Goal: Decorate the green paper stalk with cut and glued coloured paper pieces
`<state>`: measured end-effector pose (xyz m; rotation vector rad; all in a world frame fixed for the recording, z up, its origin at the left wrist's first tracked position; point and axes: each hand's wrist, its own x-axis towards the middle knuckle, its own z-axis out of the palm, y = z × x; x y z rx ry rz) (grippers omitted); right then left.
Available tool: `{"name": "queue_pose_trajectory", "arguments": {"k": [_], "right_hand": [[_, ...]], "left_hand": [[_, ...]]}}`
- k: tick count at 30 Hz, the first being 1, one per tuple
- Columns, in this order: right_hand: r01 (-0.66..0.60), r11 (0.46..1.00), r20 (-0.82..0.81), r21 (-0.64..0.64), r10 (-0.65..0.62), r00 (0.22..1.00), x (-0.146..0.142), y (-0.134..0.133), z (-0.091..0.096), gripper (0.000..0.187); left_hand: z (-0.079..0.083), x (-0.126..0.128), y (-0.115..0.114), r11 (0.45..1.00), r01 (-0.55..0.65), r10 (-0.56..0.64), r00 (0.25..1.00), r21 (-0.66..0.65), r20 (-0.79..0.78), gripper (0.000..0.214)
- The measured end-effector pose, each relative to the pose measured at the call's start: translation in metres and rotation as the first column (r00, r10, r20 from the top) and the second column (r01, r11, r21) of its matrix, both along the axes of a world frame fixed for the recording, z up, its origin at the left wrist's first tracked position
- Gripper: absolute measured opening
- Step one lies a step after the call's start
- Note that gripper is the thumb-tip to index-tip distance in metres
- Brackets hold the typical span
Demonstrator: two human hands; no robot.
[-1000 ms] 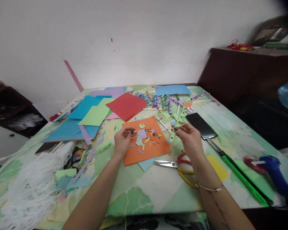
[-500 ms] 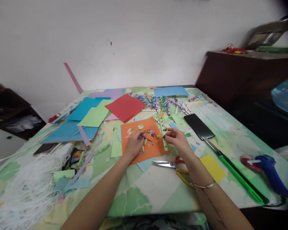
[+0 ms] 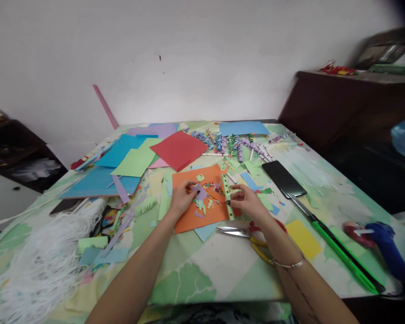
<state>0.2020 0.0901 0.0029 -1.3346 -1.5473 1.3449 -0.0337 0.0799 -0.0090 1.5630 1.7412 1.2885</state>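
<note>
My left hand pinches a small purple piece of paper above an orange sheet. Small paper scraps in several colours lie on that sheet beside the hand. My right hand has its thumb and fingertips closed on the right edge of a light green paper strip with a row of dark round spots or holes. The strip stands across the orange sheet's right side. Under my right wrist lie scissors with red and yellow handles, blades pointing left.
A black phone, a green cutter knife and a blue glue gun lie to the right. White cord is heaped at the left. Coloured sheets and curled paper pieces lie toward the wall.
My left hand has drawn slightly left, and the purple piece in it now shows plainly. The right hand stays at the green strip. The whole view has shifted a little.
</note>
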Motion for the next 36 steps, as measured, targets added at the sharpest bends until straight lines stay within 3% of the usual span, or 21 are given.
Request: {"name": "queue_pose_trajectory", "arguments": {"k": [4, 7, 10, 15, 18, 21, 24, 28, 31, 34, 36], "right_hand": [[-0.032, 0.999, 0.076, 0.035, 0.03, 0.997, -0.002, -0.001, -0.006, 0.045], [-0.043, 0.996, 0.155, 0.074, 0.031, 0.987, -0.003, -0.003, -0.007, 0.044], [-0.022, 0.987, 0.244, 0.158, -0.017, 0.97, -0.003, -0.003, -0.003, 0.032], [0.06, 0.916, 0.247, 0.396, -0.17, 0.954, -0.005, -0.009, 0.012, 0.015], [-0.008, 0.877, 0.056, 0.481, -0.022, 0.998, -0.014, -0.019, 0.02, 0.025], [-0.146, 0.872, -0.087, 0.467, 0.21, 0.974, -0.023, -0.03, 0.023, 0.035], [-0.225, 0.852, -0.071, 0.472, 0.292, 0.954, -0.025, -0.034, 0.024, 0.021], [-0.164, 0.868, -0.11, 0.468, 0.242, 0.964, -0.022, -0.034, 0.027, 0.013], [-0.072, 0.904, -0.193, 0.422, 0.167, 0.967, -0.021, -0.032, 0.029, 0.012], [0.001, 0.931, -0.276, 0.365, 0.107, 0.955, -0.021, -0.032, 0.03, 0.012], [0.023, 0.948, -0.322, 0.319, 0.086, 0.943, -0.021, -0.033, 0.029, 0.013]], "left_hand": [[0.007, -0.012, -0.001, 0.995, -0.098, 0.093, 0.981, 0.019, 0.171, 0.013], [0.011, -0.024, -0.002, 0.986, -0.163, 0.144, 0.942, 0.037, 0.303, 0.019], [0.016, -0.029, -0.006, 0.983, -0.182, 0.154, 0.902, 0.034, 0.403, 0.025], [0.032, -0.012, -0.02, 1.0, -0.025, 0.023, 0.838, -0.004, 0.545, 0.035], [0.04, 0.006, -0.028, 0.992, 0.123, -0.096, 0.795, -0.005, 0.599, 0.031], [0.043, 0.022, -0.036, 0.964, 0.266, -0.214, 0.762, 0.005, 0.611, 0.029], [0.044, 0.033, -0.042, 0.952, 0.307, -0.242, 0.76, -0.004, 0.603, 0.026], [0.046, 0.036, -0.046, 0.953, 0.304, -0.246, 0.773, -0.002, 0.584, 0.02], [0.046, 0.035, -0.047, 0.945, 0.318, -0.3, 0.758, 0.073, 0.58, 0.018], [0.046, 0.034, -0.048, 0.915, 0.366, -0.402, 0.778, 0.172, 0.483, 0.025], [0.046, 0.035, -0.05, 0.917, 0.353, -0.4, 0.822, 0.188, 0.406, 0.018]]}}
